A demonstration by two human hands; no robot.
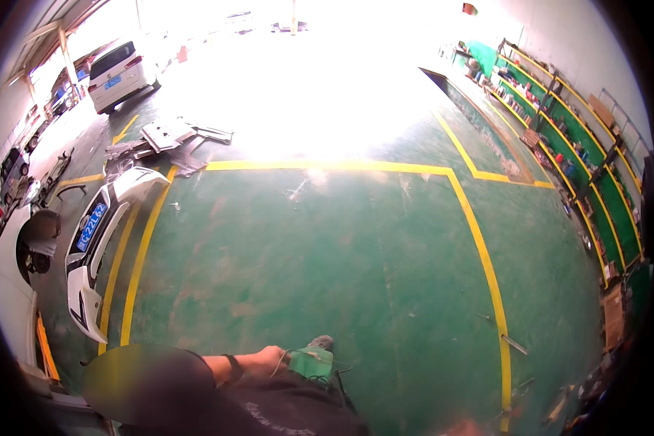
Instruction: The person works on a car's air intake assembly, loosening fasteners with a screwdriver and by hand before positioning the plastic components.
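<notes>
The left hand (269, 358) is closing its grip around a green power tool (312, 361) above the green floor (327, 254); the right hand is lying out of view, near a detached white bumper (98, 240)

Lying far left: detached white bumper (98, 240), scrap panels (171, 138). Standing farther: white car (121, 73). Running along right wall: green shelving (581, 152).
</notes>
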